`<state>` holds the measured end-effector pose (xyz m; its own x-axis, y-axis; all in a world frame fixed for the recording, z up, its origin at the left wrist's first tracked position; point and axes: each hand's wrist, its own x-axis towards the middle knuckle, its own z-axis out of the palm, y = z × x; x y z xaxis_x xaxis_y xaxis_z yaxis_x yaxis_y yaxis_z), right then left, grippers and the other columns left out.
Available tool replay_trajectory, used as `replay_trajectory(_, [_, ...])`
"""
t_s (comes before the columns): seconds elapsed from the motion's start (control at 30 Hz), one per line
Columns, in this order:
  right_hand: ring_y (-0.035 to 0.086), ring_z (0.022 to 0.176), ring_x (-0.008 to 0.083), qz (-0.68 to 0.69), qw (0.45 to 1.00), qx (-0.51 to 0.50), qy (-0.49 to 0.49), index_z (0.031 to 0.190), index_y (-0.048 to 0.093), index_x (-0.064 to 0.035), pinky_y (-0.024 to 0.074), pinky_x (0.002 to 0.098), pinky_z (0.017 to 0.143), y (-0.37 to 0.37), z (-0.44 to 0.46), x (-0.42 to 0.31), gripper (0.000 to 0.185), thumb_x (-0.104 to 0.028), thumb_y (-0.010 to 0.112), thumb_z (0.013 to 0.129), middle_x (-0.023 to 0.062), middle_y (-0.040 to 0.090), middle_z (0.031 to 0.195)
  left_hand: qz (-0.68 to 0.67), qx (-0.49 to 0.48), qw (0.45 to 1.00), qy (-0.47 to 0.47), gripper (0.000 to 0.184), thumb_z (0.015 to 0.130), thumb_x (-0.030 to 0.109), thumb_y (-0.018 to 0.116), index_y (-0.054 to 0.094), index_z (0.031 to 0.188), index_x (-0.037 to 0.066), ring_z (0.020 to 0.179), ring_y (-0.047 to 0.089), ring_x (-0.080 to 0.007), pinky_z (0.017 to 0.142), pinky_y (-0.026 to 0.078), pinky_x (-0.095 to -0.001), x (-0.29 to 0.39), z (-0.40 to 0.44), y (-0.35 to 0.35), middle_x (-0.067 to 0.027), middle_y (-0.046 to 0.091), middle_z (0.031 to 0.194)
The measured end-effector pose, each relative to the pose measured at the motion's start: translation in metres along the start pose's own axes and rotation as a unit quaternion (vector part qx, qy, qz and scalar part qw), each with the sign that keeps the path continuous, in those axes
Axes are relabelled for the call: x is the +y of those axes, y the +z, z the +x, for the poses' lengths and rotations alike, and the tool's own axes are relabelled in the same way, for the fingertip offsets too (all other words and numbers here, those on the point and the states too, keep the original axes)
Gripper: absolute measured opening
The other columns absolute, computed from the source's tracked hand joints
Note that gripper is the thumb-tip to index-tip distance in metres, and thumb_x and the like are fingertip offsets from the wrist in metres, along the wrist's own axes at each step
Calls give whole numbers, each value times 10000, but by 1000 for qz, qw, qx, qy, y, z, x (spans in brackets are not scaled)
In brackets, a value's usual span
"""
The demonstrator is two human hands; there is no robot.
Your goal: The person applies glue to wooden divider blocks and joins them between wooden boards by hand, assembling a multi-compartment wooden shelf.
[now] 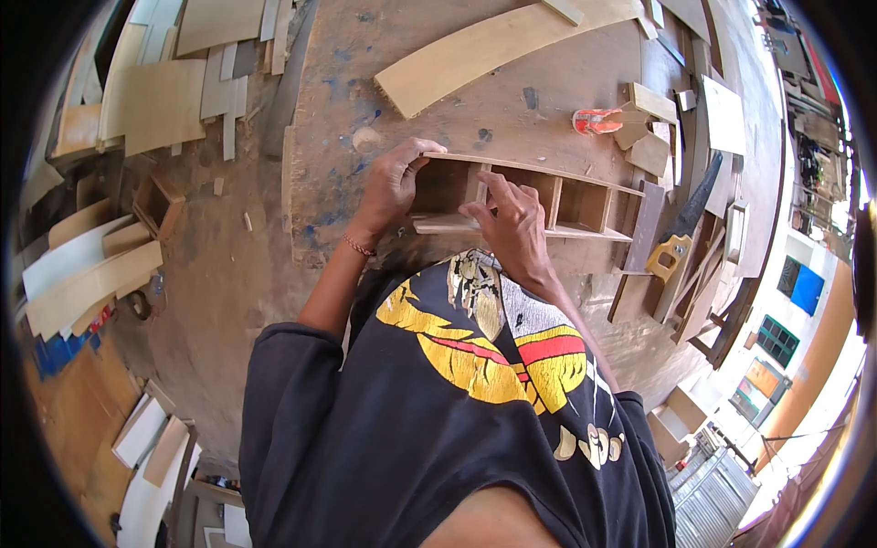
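Note:
A long, narrow wooden frame [578, 232] with several compartments lies on the workbench in front of me. My left hand [395, 185] is closed on its left end, fingers over the far side board and thumb toward the inside. My right hand [513, 219] reaches over the near board. Its thumb and index finger close around a thin wooden divider [476, 185] standing between the two side boards. The other fingers of that hand are curled, and the palm hides part of the near board and the middle compartment.
On the workbench [438, 128] lie a curved board [493, 57], a red-labelled container [598, 121] and wood offcuts [650, 151]. A handsaw [671, 256] with a yellow handle rests at the right. Stacked boards [164, 105] and an open wooden box [159, 203] sit at the left.

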<state>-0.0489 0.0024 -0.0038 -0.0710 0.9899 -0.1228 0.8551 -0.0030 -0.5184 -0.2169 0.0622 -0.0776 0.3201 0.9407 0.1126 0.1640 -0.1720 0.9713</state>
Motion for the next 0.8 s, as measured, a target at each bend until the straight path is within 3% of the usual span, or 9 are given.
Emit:
replay_trajectory(0.23, [612,814,270,-16,999,19,-31,1080,548,-3,396,436,826,-1,-3,1,401,-248,670,788,134,622,821,5,-7,1000,13,227,801,-96,474,589,961,17,861,627,-295,762,484,-319,-1,1,-1,-145,639,932])
replay_trajectory(0.3, [612,820,268,-14,1000,16,-22,1083,551,-2,395,435,824,-2,-4,2,406,-256,670,789,133,621,824,18,0,1000,17,158,876,-21,476,592,965,39,855,639,-219,763,490,-296,-2,1,0,-96,658,933])
replay_trajectory(0.4, [615,816,269,-3,999,16,-31,1109,544,5,396,433,822,0,-6,5,403,-217,663,793,133,628,849,16,2,1000,21,163,871,-31,479,592,967,37,851,637,-215,763,489,-294,-2,1,0,-96,658,929])
replay_trajectory(0.5, [619,817,276,10,999,11,-32,1121,542,7,403,422,818,1,-5,7,388,-164,653,790,139,635,879,9,0,1000,21,220,813,-94,473,589,960,20,856,630,-275,758,484,-309,0,2,-1,-137,640,925])
replay_trajectory(0.6, [607,712,259,-1,997,53,-58,1104,562,-8,433,361,768,2,-4,7,395,-112,684,743,132,631,813,10,1,1000,20,217,812,-93,474,588,959,19,856,631,-276,756,485,-311,0,2,-1,-137,640,923])
replay_trajectory(0.67, [623,834,288,16,999,24,-26,1114,550,-1,412,399,811,0,-5,6,380,-131,656,773,152,636,902,11,-1,1000,21,215,813,-90,474,588,958,20,855,630,-278,754,486,-313,-1,2,-1,-138,641,921])
replay_trajectory(0.8, [622,832,288,15,999,22,-26,1114,548,2,412,404,810,0,-4,6,377,-127,654,776,152,637,900,11,-16,1000,23,211,815,-83,474,585,963,18,857,630,-282,752,487,-318,1,3,-3,-141,641,921])
